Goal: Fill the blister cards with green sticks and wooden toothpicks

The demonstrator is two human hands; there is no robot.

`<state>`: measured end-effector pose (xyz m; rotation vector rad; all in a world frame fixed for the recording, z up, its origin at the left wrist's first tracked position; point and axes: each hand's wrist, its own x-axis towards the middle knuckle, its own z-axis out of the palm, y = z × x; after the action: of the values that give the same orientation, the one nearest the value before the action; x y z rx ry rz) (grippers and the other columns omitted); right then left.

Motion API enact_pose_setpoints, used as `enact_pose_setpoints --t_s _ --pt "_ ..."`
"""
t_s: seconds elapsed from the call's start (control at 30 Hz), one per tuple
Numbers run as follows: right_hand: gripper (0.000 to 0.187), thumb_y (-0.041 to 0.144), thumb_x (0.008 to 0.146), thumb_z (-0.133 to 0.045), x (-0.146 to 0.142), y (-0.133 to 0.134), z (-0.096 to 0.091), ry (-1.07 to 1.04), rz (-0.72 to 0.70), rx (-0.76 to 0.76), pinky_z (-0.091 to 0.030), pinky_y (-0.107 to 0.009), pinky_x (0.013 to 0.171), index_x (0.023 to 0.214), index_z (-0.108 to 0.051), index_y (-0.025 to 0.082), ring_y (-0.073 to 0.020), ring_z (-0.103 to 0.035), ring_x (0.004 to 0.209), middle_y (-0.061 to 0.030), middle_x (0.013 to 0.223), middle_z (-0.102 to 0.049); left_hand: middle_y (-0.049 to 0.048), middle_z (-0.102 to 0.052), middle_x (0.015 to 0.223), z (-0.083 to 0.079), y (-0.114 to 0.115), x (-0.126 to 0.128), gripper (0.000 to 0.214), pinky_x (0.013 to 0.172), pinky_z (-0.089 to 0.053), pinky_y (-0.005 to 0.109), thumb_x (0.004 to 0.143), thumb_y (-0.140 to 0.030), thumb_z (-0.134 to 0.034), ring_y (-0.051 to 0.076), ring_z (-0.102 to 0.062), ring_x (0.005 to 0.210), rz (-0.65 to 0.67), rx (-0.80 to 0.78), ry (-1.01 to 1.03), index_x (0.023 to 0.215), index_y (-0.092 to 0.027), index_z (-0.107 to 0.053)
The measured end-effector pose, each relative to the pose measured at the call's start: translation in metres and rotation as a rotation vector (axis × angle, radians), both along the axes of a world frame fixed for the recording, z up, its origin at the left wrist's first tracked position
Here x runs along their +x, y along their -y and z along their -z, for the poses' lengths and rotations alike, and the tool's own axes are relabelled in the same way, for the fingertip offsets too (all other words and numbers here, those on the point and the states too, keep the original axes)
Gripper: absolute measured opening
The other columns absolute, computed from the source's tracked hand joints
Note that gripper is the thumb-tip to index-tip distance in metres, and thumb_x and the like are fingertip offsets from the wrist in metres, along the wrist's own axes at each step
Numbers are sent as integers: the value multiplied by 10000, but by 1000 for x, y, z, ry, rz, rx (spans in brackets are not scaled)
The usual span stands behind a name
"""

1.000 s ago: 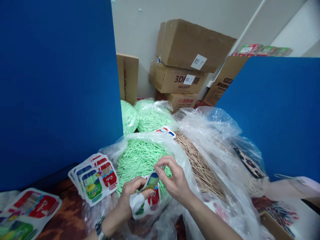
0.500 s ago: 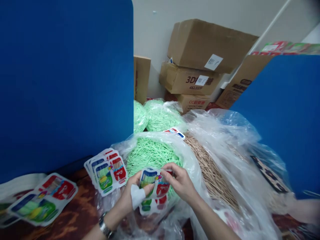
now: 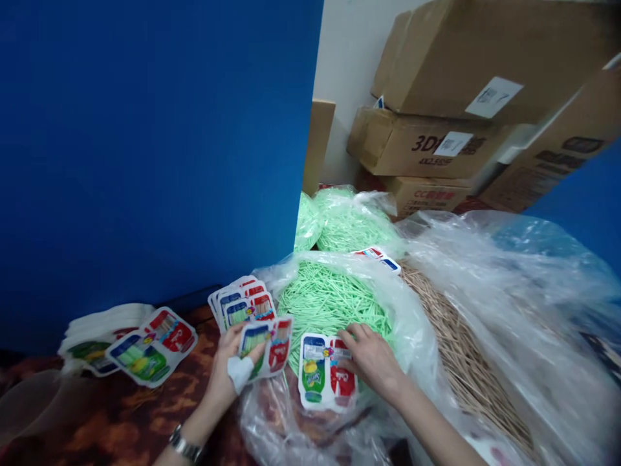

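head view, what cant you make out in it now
Head view: the front card's upper right corner, hidden by the right hand.
Head view: part of the held card's print, under the left hand's thumb.
Head view: some middle carton lettering, behind its white label.
Head view: the top carton's upper part, cut off by the picture's top edge.

On the middle box [image 3: 383, 139] I can read a big dark "3D", and a white sticker [image 3: 453, 144] hides some of the writing after it. Under that it says "4X2.5" and then some small signs. The lower box [image 3: 407, 194] has "CC" in red, with more red signs next to it. The front card [image 3: 321, 372] says "Cola" on its red side. The word on its green side is too small for me to be sure.
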<state>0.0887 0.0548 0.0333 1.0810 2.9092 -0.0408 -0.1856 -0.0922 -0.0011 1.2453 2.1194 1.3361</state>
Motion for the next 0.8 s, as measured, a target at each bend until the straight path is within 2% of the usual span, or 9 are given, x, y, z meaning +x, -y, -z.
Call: enact_pose_setpoints --t_s 0.07,0.13,0.3,0.4,0.53,0.6,0.67,0.73,0.8 --pt "358 347 718 -763 -4 -2 -1 37 17 23 -494 -382 747 1014 -620 205 -289 -591 950 -90 1013 -627 155 -543 1279 12 -10 -9 285 1041 -348 543 753 -411 -669 384 -455 1227 -99 29 -297 883 -163 -721" --pt "273 362 754 -731 -6 -6 -2 42 42 26 -474 -348 736 944 -620 202 -263 -595 919 -77 971 -632 176 -432 1382 22 -20 -12 292 1077 -296 538 794 -411 -627 394 -328 1319 -165 59 -478 888 -143 -695" --pt "56 251 888 -564 -3 -13 2 8 26 9 -414 -276 696 865 -600 216 -188 -602 806 -35 875 -652 230 -307 1462 37 -33 -11 532 1108 -223 545 830 -413 -588 400 -236 1365 -280 36 -604 1242 -83 -525" --pt "129 143 902 -487 1 -17 6 -4 -15 27 -394 -273 709 863 -591 206 -181 -600 786 -38 840 -665 208 -308 1474 35 -31 -14 549 1101 -223 557 827 -427 -588 404 -248 1361 -259 0 -596 1276 -121 -503" --pt "175 97 888 -453 9 -19 0 -64 26 4 -379 -260 661 922 -583 209 -178 -602 735 -30 765 -671 193 -267 1508 14 -24 -10 510 1102 -206 585 851 -374 -578 408 -192 1390 -228 38 -606 1297 -145 -485" --pt "155 163 920 -420 13 -17 -13 -179 89 -62 -368 -244 617 892 -566 208 -157 -593 687 -17 745 -657 183 -236 1531 -1 -20 5 523 1120 -185 576 851 -310 -599 397 -162 1409 -155 121 -622 1329 -151 -458" --pt "164 232 940 -402 16 -12 -31 -363 136 -201 -362 -230 594 850 -537 207 -132 -566 645 5 731 -625 150 -318 1506 -13 -16 29 560 1130 -216 543 844 -240 -610 360 -232 1402 35 238 -601 1368 -198 -418" --pt "167 277 935 -421 16 -4 -49 -557 162 -387 -353 -223 569 812 -510 207 -114 -514 595 30 680 -568 133 -345 1502 -20 -14 58 663 1124 -268 512 848 -219 -598 322 -281 1394 314 164 -445 1442 -233 -305" --pt "184 314 927 -445 14 6 -62 -685 172 -554 -350 -219 558 785 -491 206 -108 -473 585 40 659 -525 156 -263 1545 -22 -17 85 847 1114 -297 504 794 -260 -657 329 -255 1405 486 22 -220 1492 -210 -179"
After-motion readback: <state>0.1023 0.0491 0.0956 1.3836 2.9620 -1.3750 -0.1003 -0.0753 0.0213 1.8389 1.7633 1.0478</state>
